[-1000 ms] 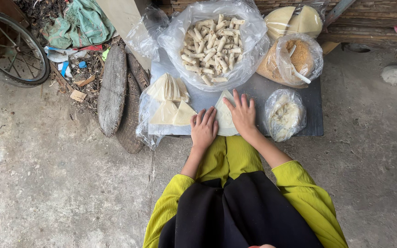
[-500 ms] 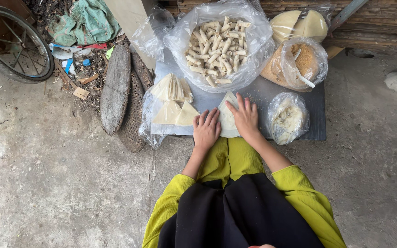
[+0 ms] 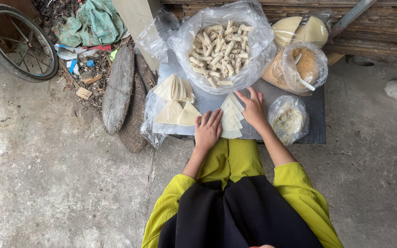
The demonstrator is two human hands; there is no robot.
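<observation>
Left hand [image 3: 207, 130] is laid flat, fingers spread, palm down on the board [image 3: 318, 119], at the left edge of the wrapper stack [image 3: 231, 120]; contact with the stack is probable but cannot be confirmed. Nothing is gripped by it.

Right hand [image 3: 254, 108] is also open and fingers spread, placed on the right side of the same stack, fingertips pointed toward the top corner. No pinch is seen; the wrappers are pressed or touched, not lifted.

The stack is made up of pale triangular sheets, fanned slightly, laid on the board near its front edge, between the two hands and just above the yellow-green lap.

Left of the stack, more triangular wrappers [image 3: 175, 101] are held in an open clear bag [image 3: 149, 120], some laid flat, some stood up in a fan.

Behind the hands, a large clear bag of finished rolls [image 3: 219, 48] is set, mouth open.

To the right, a bag of brown filling [image 3: 299, 66] with a white spoon [image 3: 305, 82] in it is seen, and nearer the front a small bag of white filling [image 3: 289, 120]. Further back, a bag of pale round sheets [image 3: 299, 30].

Off the board to the left: two oval woven pieces [image 3: 125, 96] on the concrete floor [image 3: 47, 174], a wheel [image 3: 17, 41], and rubbish [image 3: 88, 23].
</observation>
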